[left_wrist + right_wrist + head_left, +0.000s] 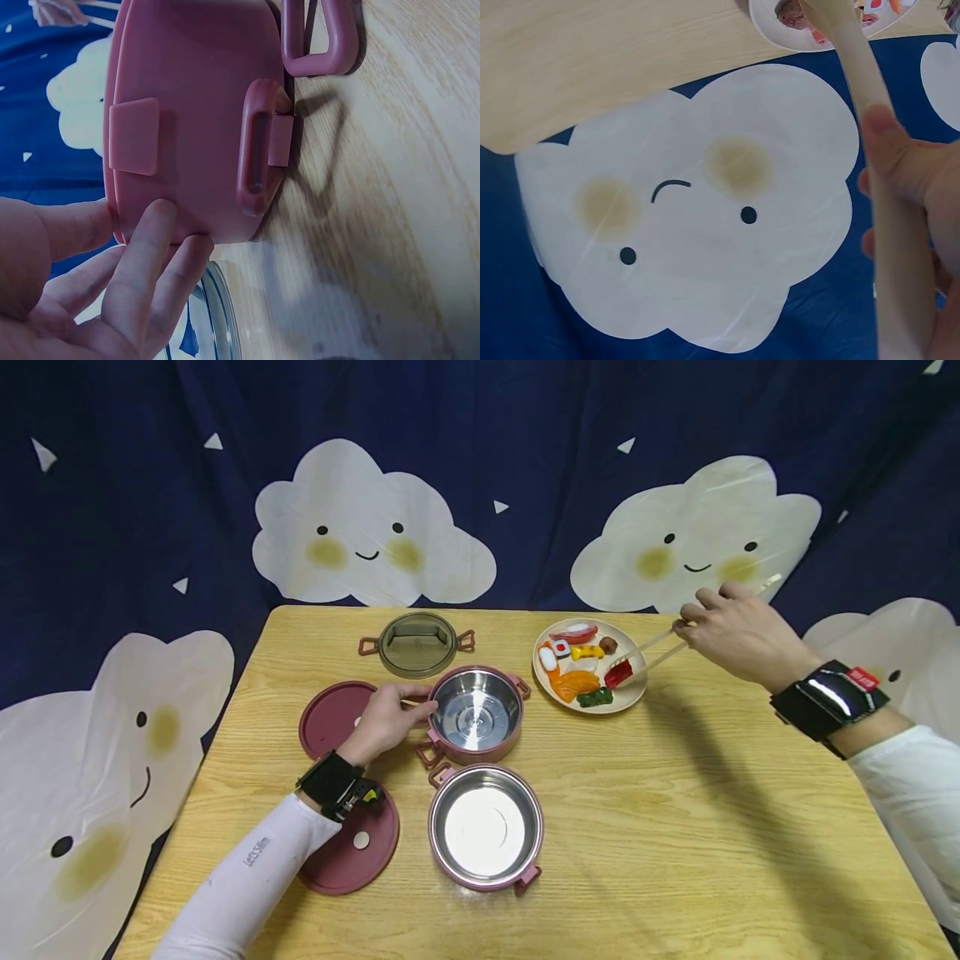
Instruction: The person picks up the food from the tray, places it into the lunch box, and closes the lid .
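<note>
A pair of thin, pale wooden chopsticks (663, 657) is pinched by the right hand (731, 631), a dark-red toy food piece (618, 674) flanked by their tips at the right of a round cream plate (626, 697). A round pink steel-lined pot (474, 708) is gripped at its left rim by the left hand (386, 718).

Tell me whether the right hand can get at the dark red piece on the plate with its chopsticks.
Likely yes: the right hand holds the chopsticks, their tips are at the dark red piece on the plate, and nothing seems to block them.
</note>
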Available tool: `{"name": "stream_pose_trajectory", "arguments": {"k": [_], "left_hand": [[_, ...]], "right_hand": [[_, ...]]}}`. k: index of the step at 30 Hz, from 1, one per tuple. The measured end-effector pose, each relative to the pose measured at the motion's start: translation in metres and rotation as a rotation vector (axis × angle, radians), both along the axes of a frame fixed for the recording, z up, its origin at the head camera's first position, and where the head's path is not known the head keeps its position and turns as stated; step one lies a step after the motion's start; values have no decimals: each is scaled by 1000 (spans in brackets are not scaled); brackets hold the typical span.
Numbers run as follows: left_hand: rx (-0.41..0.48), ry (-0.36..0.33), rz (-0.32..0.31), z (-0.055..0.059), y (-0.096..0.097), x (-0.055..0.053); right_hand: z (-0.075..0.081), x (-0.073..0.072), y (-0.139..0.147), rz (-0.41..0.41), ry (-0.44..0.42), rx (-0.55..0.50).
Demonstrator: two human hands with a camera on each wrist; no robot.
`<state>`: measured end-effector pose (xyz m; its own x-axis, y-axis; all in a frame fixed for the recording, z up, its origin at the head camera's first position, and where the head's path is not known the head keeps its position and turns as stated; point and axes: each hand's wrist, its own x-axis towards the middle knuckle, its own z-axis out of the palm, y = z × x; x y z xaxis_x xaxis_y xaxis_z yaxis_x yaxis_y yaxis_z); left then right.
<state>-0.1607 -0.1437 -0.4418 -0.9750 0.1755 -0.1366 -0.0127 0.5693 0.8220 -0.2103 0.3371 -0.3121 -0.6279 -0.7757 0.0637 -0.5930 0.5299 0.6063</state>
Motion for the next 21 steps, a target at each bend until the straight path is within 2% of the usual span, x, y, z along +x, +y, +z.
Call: {"name": "stream_pose_trajectory", "arguments": {"k": [7,14,21], "left_hand": [[3,-12,1,1,0,0],[-2,-14,-2,1,0,1],[-2,-14,10,1,0,0]], "right_hand": [[-3,1,10,18,11,-29],[1,4,15,-42,-18,-20],[8,6,16,-60,-29,-68]]}}
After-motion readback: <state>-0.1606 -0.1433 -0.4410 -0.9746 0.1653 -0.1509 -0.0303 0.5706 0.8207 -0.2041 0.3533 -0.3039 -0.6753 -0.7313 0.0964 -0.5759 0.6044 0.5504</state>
